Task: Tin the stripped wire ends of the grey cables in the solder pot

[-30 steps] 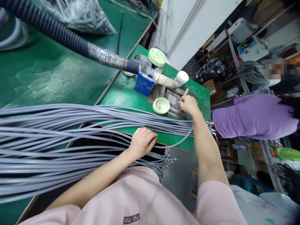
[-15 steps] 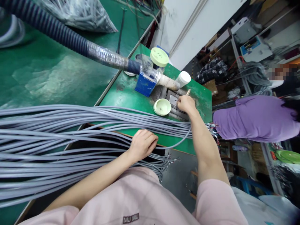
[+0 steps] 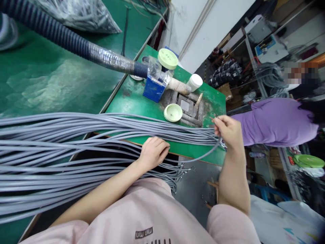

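Gray cable (image 3: pixel 203 157) runs rightward, then bends up toward its end, pinched in the right hand (image 3: pixel 230 131).

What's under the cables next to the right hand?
Near the right hand, green tabletop shows on both sides of the cables. They cover the strip directly beneath, so anything there can't be seen.

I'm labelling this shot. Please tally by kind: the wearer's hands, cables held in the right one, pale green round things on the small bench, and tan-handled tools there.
Hands: 2 (left hand, right hand)
Gray cable held: 1
Pale green round things: 2 (bowl, disc-shaped top)
Tan-handled tool: 1
Total: 6
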A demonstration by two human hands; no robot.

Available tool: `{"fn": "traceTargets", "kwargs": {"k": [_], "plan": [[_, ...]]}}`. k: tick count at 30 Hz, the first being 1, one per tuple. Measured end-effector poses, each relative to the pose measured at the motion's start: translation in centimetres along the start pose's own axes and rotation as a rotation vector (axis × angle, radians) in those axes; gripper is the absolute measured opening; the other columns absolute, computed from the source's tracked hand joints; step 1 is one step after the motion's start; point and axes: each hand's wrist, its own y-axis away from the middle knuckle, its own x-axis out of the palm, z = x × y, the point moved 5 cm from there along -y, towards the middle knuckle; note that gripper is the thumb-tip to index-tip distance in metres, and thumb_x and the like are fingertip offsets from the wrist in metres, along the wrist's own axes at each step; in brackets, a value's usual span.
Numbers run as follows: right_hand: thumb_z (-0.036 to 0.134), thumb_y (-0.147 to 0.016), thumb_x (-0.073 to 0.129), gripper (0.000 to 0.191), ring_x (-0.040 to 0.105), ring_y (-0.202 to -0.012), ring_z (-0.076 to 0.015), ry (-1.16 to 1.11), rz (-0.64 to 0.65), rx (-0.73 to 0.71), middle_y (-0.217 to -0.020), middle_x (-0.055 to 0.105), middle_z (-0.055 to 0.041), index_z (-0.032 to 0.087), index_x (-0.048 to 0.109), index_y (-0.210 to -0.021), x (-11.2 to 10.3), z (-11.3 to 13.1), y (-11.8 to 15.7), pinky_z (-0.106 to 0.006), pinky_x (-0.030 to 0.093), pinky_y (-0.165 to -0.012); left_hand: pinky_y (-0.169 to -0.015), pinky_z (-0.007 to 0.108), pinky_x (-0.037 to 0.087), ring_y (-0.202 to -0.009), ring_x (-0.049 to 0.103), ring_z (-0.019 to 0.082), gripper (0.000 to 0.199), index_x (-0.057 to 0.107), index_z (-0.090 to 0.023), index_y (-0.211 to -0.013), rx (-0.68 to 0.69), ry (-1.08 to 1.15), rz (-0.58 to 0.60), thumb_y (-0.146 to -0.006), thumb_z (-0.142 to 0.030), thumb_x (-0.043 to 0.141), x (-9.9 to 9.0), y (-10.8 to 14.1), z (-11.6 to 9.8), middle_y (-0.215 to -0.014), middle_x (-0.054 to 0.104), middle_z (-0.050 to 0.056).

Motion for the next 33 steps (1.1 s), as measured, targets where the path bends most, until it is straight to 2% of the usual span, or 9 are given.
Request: {"fn": "traceTargets", "kwargs": {"k": [5, 9, 11, 13, 16, 21, 26, 29, 33], "plan": [[0.044, -0.080, 0.059, 0.027, 0.054, -0.045, -0.0118, -0.198, -0.014, 0.216, -0.051, 0.057, 0.0027, 0.018, 0.061, -0.073, -2.7, -7.0, 11.6, -0.023, 0.044, -0.049, -0.070, 0.031, 0.040, -0.076, 0.058, 0.016, 0.011, 0.063, -0.019, -0.087, -0.027, 0.067, -0.021, -0.088, -0.022, 0.053, -0.7, -0.2, -0.3, -0.081, 0.069, 0.003], [0.050, -0.072, 0.057, 0.033, 0.064, -0.058, -0.0228, -0.011, -0.008, 0.608, -0.059, 0.064, -0.0055, 0.018, 0.062, -0.070, -1.9, -15.2, 20.4, -0.034, 0.051, -0.058, -0.072, 0.032, 0.040, -0.080, 0.059, 0.017, 0.011, 0.065, -0.019, -0.090, -0.038, 0.022, -0.089, -0.088, -0.022, 0.054, -1.9, -0.6, -0.1, -0.085, 0.071, 0.003], [0.048, -0.069, 0.057, 0.031, 0.066, -0.069, -0.0280, 0.208, -0.080, 0.668, -0.068, 0.068, -0.0101, 0.018, 0.064, -0.073, -1.3, -17.3, 23.2, -0.040, 0.052, -0.066, -0.074, 0.034, 0.039, -0.083, 0.058, 0.019, 0.011, 0.066, -0.019, -0.091, -0.047, -0.066, -0.111, -0.088, -0.022, 0.055, -2.6, -1.0, 0.0, -0.087, 0.071, 0.004], [0.047, -0.070, 0.056, 0.033, 0.067, -0.073, -0.0279, 0.162, -0.060, 0.644, -0.075, 0.070, -0.0116, 0.017, 0.066, -0.082, 0.7, -17.5, 24.6, -0.040, 0.052, -0.070, -0.074, 0.037, 0.036, -0.086, 0.056, 0.021, 0.013, 0.067, -0.021, -0.092, -0.059, -0.170, -0.095, -0.088, -0.023, 0.056, -2.9, -1.5, 0.0, -0.090, 0.070, 0.004], [0.046, -0.076, 0.056, 0.037, 0.068, -0.070, -0.0224, -0.233, 0.166, 0.520, -0.082, 0.072, -0.0094, 0.017, 0.066, -0.095, 5.9, -14.2, 24.0, -0.035, 0.053, -0.068, -0.072, 0.039, 0.032, -0.089, 0.053, 0.025, 0.015, 0.068, -0.023, -0.096, -0.061, -0.298, -0.003, -0.087, -0.026, 0.056, -2.4, -2.1, -0.3, -0.096, 0.069, 0.005], [0.032, -0.080, 0.059, 0.023, 0.065, -0.065, -0.0138, -0.616, 0.591, 0.236, -0.079, 0.069, -0.0035, 0.016, 0.066, -0.095, 14.3, -4.6, 20.6, -0.028, 0.052, -0.064, -0.072, 0.040, 0.029, -0.091, 0.050, 0.027, 0.015, 0.067, -0.023, -0.096, -0.071, -0.392, 0.087, -0.086, -0.026, 0.056, -0.6, -2.9, -0.6, -0.095, 0.065, 0.009], [0.037, -0.079, 0.064, 0.035, 0.062, -0.056, -0.0108, -1.058, 0.757, 0.154, -0.074, 0.068, -0.0013, 0.016, 0.060, -0.107, 17.6, 1.3, 18.0, -0.021, 0.049, -0.049, -0.073, 0.040, 0.031, -0.088, 0.052, 0.026, 0.011, 0.062, -0.019, -0.089, -0.010, -0.374, 0.107, -0.089, -0.024, 0.052, -0.6, -3.6, -1.2, -0.092, 0.065, 0.008], [0.041, -0.077, 0.065, 0.046, 0.061, -0.050, -0.0110, -1.363, 0.586, 0.213, -0.084, 0.071, -0.0013, 0.022, 0.051, -0.117, 15.4, 1.4, 15.9, -0.022, 0.048, -0.042, -0.074, 0.037, 0.035, -0.086, 0.055, 0.023, 0.011, 0.059, -0.018, -0.090, 0.049, -0.240, 0.113, -0.091, -0.023, 0.049, -1.9, -3.7, -2.4, -0.090, 0.066, 0.006], [0.039, -0.084, 0.057, 0.025, 0.056, -0.048, -0.0075, -1.606, -0.037, 0.309, -0.088, 0.072, -0.0001, 0.022, 0.056, -0.103, 8.5, -2.7, 13.4, -0.020, 0.046, -0.042, -0.077, 0.035, 0.039, -0.089, 0.057, 0.021, 0.011, 0.060, -0.019, -0.092, 0.091, -0.059, 0.058, -0.090, -0.025, 0.052, -4.2, -3.2, -4.0, -0.091, 0.067, 0.005]]}}
